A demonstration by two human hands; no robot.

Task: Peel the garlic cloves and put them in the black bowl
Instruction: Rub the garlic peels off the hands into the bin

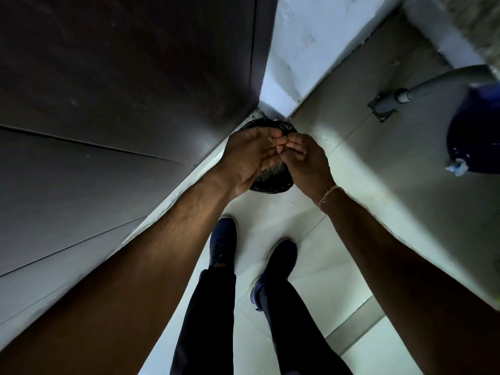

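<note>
Both hands meet above a round bin lined with a black bag (pixel 273 183), which stands on the floor in the corner. My left hand (pixel 251 155) lies palm up with its fingers loosely bent. My right hand (pixel 305 161) curls its fingertips against the left hand's fingertips. A small pale scrap (pixel 278 149), which looks like garlic skin, shows between the fingers. No black bowl and no whole garlic clove is in view. The hands hide most of the bin's opening.
A dark wooden panel (pixel 121 104) fills the left side and a white wall (pixel 303 50) rises behind the bin. A blue jug (pixel 476 131), a grey pipe (pixel 433 85) and a floor drain (pixel 381 110) sit at the right. My dark shoes (pixel 223 244) stand on pale tiles.
</note>
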